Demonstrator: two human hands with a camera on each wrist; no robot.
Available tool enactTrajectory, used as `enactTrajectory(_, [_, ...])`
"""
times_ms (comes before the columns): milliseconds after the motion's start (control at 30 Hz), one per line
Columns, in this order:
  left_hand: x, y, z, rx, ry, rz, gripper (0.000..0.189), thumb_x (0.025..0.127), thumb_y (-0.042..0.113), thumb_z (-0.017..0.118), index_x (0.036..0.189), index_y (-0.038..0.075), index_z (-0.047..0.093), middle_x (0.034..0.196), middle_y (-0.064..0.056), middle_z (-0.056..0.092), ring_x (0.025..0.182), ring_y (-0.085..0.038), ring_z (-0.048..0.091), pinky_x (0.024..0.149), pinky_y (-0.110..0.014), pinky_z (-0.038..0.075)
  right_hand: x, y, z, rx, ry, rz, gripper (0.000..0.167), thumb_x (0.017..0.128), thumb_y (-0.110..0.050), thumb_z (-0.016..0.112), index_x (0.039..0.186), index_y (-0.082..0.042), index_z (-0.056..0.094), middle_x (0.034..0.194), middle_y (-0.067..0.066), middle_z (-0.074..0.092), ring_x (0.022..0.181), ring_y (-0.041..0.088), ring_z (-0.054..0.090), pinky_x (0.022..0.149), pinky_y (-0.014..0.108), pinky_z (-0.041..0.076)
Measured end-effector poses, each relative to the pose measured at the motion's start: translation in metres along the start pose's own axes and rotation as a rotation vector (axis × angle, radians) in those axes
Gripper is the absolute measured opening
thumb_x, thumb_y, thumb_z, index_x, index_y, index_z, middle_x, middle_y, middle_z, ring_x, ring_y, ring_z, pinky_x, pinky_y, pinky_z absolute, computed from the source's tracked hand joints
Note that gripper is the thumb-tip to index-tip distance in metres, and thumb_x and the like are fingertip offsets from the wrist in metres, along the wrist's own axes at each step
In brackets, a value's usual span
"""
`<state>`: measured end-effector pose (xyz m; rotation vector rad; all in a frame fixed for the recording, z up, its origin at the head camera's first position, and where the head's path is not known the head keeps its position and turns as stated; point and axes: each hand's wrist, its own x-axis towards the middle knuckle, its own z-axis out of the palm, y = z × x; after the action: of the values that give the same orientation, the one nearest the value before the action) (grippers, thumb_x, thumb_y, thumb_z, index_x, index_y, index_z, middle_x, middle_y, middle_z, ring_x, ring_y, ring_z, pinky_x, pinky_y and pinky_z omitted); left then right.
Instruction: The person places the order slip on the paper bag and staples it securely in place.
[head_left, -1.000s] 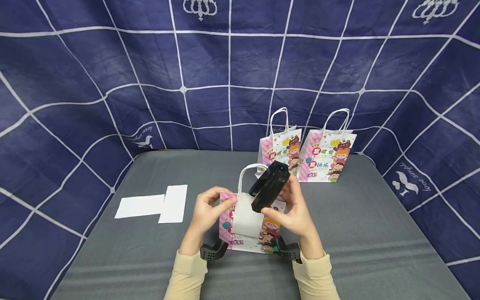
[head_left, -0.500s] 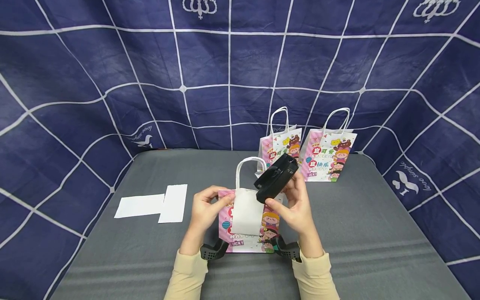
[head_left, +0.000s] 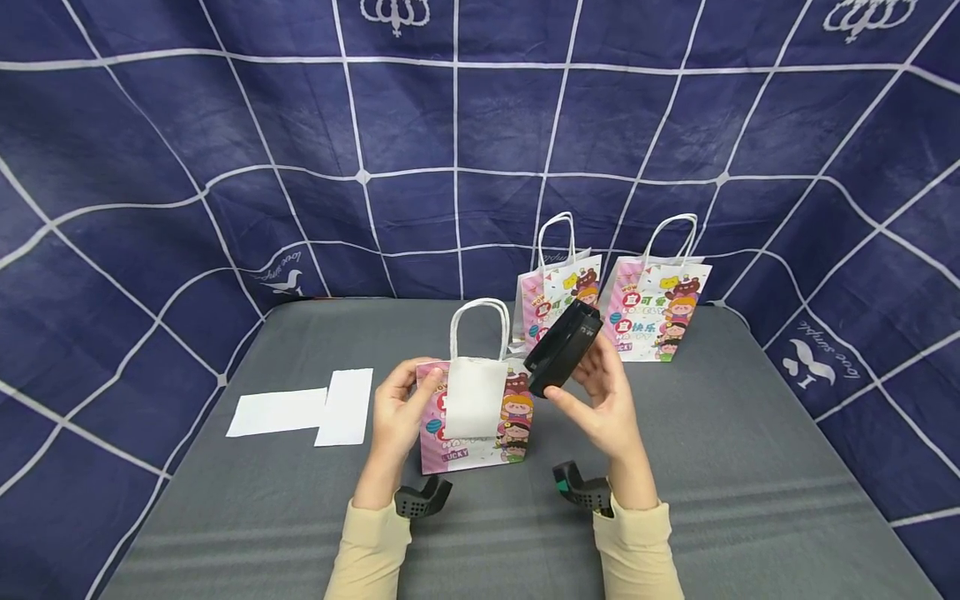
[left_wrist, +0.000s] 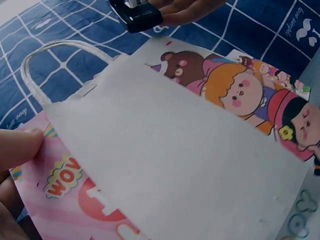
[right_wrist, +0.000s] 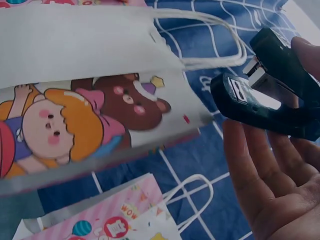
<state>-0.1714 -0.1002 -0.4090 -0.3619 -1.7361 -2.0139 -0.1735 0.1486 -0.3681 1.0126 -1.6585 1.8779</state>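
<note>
A small pink-and-white paper gift bag with cartoon figures has a white paper hanging over its front, below the twisted handle. A thin dark line like a staple shows near the paper's top edge in the left wrist view. My left hand pinches the bag's upper left edge between thumb and fingers. To the right of the bag, my right hand holds a black stapler, thumb on one arm and fingers on the other. The stapler's jaws stand apart, with no paper between them in the right wrist view.
Two matching gift bags, one partly behind the stapler and another beside it, stand at the back right. Two white paper strips lie overlapping on the grey table at left. A blue checked cloth hangs behind.
The stapler has moved up and right, away from the bag's top edge, in my right hand. My left hand has shifted the bag left and farther from me.
</note>
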Motion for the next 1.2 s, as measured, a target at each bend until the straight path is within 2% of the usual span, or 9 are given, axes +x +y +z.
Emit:
enactTrajectory(167, [0.000, 0.001, 0.000, -0.045, 0.001, -0.038, 0.017, 0.093, 0.000, 0.054, 0.105, -0.013, 0.054, 0.088, 0.001, 0.064, 0.075, -0.010, 0.056, 0.061, -0.021, 0.047, -0.001, 0.005, -0.006, 0.025, -0.017, -0.014, 0.089, 0.080, -0.001, 0.073, 0.146, 0.005, 0.013, 0.133, 0.021, 0.047, 0.115, 0.026, 0.054, 0.088, 0.032, 0.048])
enactTrajectory(300, [0.001, 0.001, -0.003, -0.060, -0.008, -0.071, 0.021, 0.094, 0.001, 0.052, 0.111, -0.012, 0.053, 0.097, 0.000, 0.065, 0.084, -0.012, 0.057, 0.069, -0.022, 0.048, -0.002, 0.012, -0.010, 0.064, -0.043, -0.026, 0.097, 0.081, 0.000, 0.071, 0.148, -0.003, 0.001, 0.135, 0.024, 0.044, 0.114, 0.028, 0.054, 0.087, 0.034, 0.049])
enactTrajectory(467, [0.003, -0.001, -0.009, 0.032, -0.031, -0.059, 0.029, 0.093, 0.001, 0.055, 0.121, -0.006, 0.055, 0.119, -0.012, 0.056, 0.109, -0.018, 0.050, 0.089, -0.026, 0.041, -0.003, 0.017, -0.014, 0.078, -0.059, -0.016, 0.097, 0.081, 0.002, 0.071, 0.149, -0.005, 0.001, 0.135, 0.024, 0.042, 0.112, 0.028, 0.056, 0.083, 0.034, 0.051])
enactTrajectory(567, [0.003, -0.002, -0.011, 0.104, -0.019, -0.021, 0.036, 0.088, -0.003, 0.060, 0.123, -0.006, 0.053, 0.125, -0.016, 0.047, 0.114, -0.020, 0.043, 0.095, -0.029, 0.034, -0.004, 0.019, -0.018, 0.053, -0.058, 0.003, 0.096, 0.080, 0.004, 0.070, 0.150, -0.005, 0.005, 0.135, 0.024, 0.041, 0.112, 0.027, 0.056, 0.082, 0.034, 0.052])
enactTrajectory(667, [0.004, -0.002, -0.011, 0.126, 0.027, 0.007, 0.041, 0.080, -0.011, 0.065, 0.117, -0.010, 0.048, 0.121, -0.015, 0.044, 0.109, -0.017, 0.043, 0.091, -0.030, 0.035, -0.005, 0.021, -0.022, 0.016, -0.047, 0.029, 0.094, 0.079, 0.008, 0.070, 0.149, -0.004, 0.008, 0.135, 0.024, 0.042, 0.112, 0.026, 0.056, 0.081, 0.033, 0.052])
enactTrajectory(833, [0.004, 0.010, -0.009, 0.097, 0.068, 0.037, 0.035, 0.071, -0.020, 0.067, 0.094, -0.016, 0.041, 0.099, -0.006, 0.045, 0.089, -0.012, 0.047, 0.079, -0.027, 0.039, -0.007, 0.025, -0.030, -0.012, -0.025, 0.097, 0.094, 0.076, 0.013, 0.069, 0.149, -0.002, 0.011, 0.133, 0.023, 0.044, 0.112, 0.025, 0.056, 0.079, 0.034, 0.053])
enactTrajectory(933, [0.003, 0.016, -0.011, 0.106, 0.053, 0.036, 0.026, 0.071, -0.019, 0.068, 0.085, -0.016, 0.046, 0.086, -0.006, 0.047, 0.077, -0.011, 0.048, 0.072, -0.023, 0.042, -0.009, 0.027, -0.034, -0.012, -0.019, 0.150, 0.094, 0.076, 0.012, 0.070, 0.149, -0.004, 0.013, 0.129, 0.019, 0.048, 0.111, 0.024, 0.056, 0.078, 0.036, 0.053])
enactTrajectory(1067, [0.004, 0.016, -0.016, 0.166, 0.032, 0.040, 0.017, 0.071, -0.016, 0.072, 0.079, -0.013, 0.058, 0.081, -0.011, 0.052, 0.074, -0.013, 0.050, 0.068, -0.021, 0.045, -0.012, 0.033, -0.038, -0.019, -0.024, 0.201, 0.094, 0.076, 0.016, 0.068, 0.149, -0.006, 0.013, 0.123, 0.017, 0.051, 0.105, 0.023, 0.058, 0.078, 0.037, 0.053])
enactTrajectory(1200, [0.003, 0.014, -0.023, 0.237, -0.051, 0.005, 0.014, 0.070, -0.014, 0.074, 0.080, -0.011, 0.063, 0.079, -0.015, 0.055, 0.071, -0.011, 0.052, 0.063, -0.020, 0.046, -0.017, 0.042, -0.043, -0.022, -0.018, 0.258, 0.094, 0.073, 0.022, 0.063, 0.149, -0.006, 0.014, 0.121, 0.017, 0.052, 0.101, 0.019, 0.058, 0.077, 0.036, 0.054])
